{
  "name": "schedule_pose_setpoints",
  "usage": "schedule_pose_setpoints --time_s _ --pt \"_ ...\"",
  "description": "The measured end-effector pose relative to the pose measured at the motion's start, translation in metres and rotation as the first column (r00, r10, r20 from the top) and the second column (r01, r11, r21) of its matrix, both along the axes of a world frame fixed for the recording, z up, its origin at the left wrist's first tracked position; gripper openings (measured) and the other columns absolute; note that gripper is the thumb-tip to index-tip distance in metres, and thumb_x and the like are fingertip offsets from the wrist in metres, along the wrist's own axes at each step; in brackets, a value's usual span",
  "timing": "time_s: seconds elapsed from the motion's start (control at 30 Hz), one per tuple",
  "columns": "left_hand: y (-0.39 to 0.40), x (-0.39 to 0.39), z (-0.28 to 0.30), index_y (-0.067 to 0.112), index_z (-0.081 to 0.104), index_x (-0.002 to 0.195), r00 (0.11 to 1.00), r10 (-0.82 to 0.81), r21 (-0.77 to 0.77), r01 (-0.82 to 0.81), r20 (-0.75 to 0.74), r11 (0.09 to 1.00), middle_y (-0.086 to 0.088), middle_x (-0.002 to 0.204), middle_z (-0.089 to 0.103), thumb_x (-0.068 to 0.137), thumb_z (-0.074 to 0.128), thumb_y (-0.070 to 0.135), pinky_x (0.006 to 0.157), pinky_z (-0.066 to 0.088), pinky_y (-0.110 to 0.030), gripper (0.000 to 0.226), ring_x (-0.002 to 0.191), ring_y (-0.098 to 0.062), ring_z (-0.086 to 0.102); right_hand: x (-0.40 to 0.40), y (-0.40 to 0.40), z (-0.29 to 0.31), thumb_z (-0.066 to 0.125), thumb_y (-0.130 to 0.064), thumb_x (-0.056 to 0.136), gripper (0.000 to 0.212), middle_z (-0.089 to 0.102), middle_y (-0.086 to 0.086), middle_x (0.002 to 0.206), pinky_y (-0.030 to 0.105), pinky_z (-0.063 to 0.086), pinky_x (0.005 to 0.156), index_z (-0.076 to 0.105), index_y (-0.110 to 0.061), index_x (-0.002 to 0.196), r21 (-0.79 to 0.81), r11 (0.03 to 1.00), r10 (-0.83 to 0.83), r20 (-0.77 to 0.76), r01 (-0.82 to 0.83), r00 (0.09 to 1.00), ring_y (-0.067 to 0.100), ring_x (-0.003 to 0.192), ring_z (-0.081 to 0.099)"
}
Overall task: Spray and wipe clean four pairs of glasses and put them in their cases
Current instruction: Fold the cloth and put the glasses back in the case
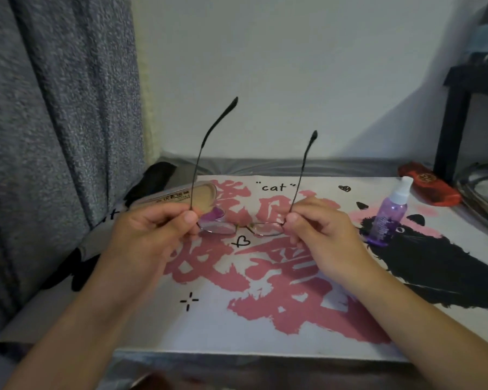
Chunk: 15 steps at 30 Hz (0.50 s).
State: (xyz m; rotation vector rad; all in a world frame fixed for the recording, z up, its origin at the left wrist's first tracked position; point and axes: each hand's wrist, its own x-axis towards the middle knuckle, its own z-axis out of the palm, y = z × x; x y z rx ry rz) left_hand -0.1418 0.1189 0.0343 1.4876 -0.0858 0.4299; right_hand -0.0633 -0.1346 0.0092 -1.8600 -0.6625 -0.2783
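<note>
Both hands, left hand (150, 229) and right hand (319, 223), pinch the glasses (240, 228) at the hinges; uneven pull probably bends the thin temples.

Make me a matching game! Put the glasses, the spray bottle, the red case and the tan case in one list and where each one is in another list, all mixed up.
Things:
1. glasses
2. spray bottle
3. red case
4. tan case

Places:
A. far right, back of the mat, lying flat
B. held up in both hands, arms opened out
C. standing on the black cat picture
D. lying behind the left hand

Pairs: 1-B, 2-C, 3-A, 4-D
</note>
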Motion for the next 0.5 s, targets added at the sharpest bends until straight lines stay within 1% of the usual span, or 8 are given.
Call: schedule_pose_setpoints --time_s 0.07,0.13,0.17,0.27,0.33,0.4,0.47,0.5 --pt "0.001 -0.005 -0.005 0.02 0.081 0.081 1.0 -0.003 -0.026 0.003 -0.025 1.0 -0.006 0.074 0.069 0.063 0.079 0.036 0.088 0.047 -0.046 0.024 0.076 -0.022 0.061 -0.002 0.001 0.001 0.063 -0.008 0.096 0.028 0.063 -0.007 0.072 0.021 0.05 0.065 0.076 -0.03 0.085 0.111 0.992 0.065 -0.069 -0.057 0.995 0.014 0.064 0.06" --pt "-0.001 -0.005 -0.01 0.022 0.081 0.081 0.999 0.021 -0.029 -0.022 -0.027 0.999 -0.005 0.072 0.069 0.069 0.087 0.025 0.089 0.047 -0.047 0.014 0.077 -0.025 0.059 -0.001 0.003 0.001 0.066 -0.004 0.093 0.021 0.067 -0.004 0.069 0.023 0.052 0.061 0.077 -0.021 0.088 0.173 0.983 0.086 -0.153 -0.058 0.984 0.013 0.06 0.06" --pt "-0.003 -0.003 -0.012 0.024 0.081 0.081 0.998 0.056 -0.029 -0.057 -0.026 0.998 -0.004 0.071 0.069 0.07 0.086 0.021 0.088 0.048 -0.046 0.012 0.076 -0.025 0.06 -0.001 0.004 0.0 0.067 -0.003 0.092 0.017 0.069 0.0 0.069 0.025 0.053 0.061 0.077 -0.016 0.091 0.2 0.978 0.091 -0.189 -0.052 0.978 0.014 0.06 0.061" --pt "-0.005 0.001 -0.019 0.024 0.079 0.089 0.991 0.133 -0.002 -0.133 0.004 0.991 -0.001 0.07 0.07 0.073 0.074 0.016 0.075 0.055 -0.027 0.019 0.068 -0.017 0.065 -0.001 0.004 -0.001 0.068 0.003 0.088 0.014 0.071 0.004 0.07 0.027 0.057 0.06 0.073 -0.006 0.098 0.271 0.962 0.104 -0.215 -0.043 0.971 0.016 0.06 0.065" --pt "-0.005 0.003 -0.024 0.025 0.076 0.095 0.986 0.163 0.032 -0.164 0.042 0.986 0.001 0.07 0.07 0.074 0.075 0.013 0.072 0.056 -0.022 0.024 0.066 -0.014 0.066 -0.003 0.001 0.0 0.068 0.006 0.087 0.011 0.071 0.008 0.07 0.027 0.058 0.061 0.071 -0.001 0.095 0.261 0.964 0.104 -0.194 -0.051 0.975 0.016 0.06 0.067" --pt "-0.005 0.004 -0.027 0.026 0.073 0.094 0.977 0.195 0.068 -0.201 0.082 0.977 0.003 0.07 0.07 0.077 0.075 0.006 0.072 0.056 -0.023 0.026 0.066 -0.013 0.067 -0.003 0.0 -0.001 0.067 0.007 0.088 0.009 0.07 0.014 0.07 0.03 0.06 0.063 0.071 -0.001 0.092 0.228 0.972 0.104 -0.188 -0.06 0.977 0.018 0.06 0.068" --pt "-0.005 0.005 -0.029 0.028 0.073 0.09 0.968 0.225 0.097 -0.236 0.106 0.967 0.003 0.071 0.071 0.083 0.072 -0.006 0.071 0.057 -0.025 0.035 0.066 -0.015 0.067 -0.001 0.0 -0.003 0.067 0.006 0.089 0.011 0.07 0.016 0.07 0.035 0.061 0.065 0.073 -0.003 0.091 0.189 0.979 0.109 -0.183 -0.074 0.977 0.02 0.061 0.069" --pt "-0.005 0.004 -0.029 0.031 0.075 0.087 0.965 0.237 0.105 -0.249 0.112 0.963 0.002 0.074 0.072 0.084 0.07 -0.008 0.072 0.057 -0.026 0.039 0.067 -0.016 0.068 -0.001 0.001 -0.003 0.067 0.006 0.089 0.012 0.071 0.015 0.07 0.036 0.061 0.066 0.074 -0.004 0.091 0.173 0.981 0.115 -0.177 -0.084 0.977 0.021 0.062 0.069"
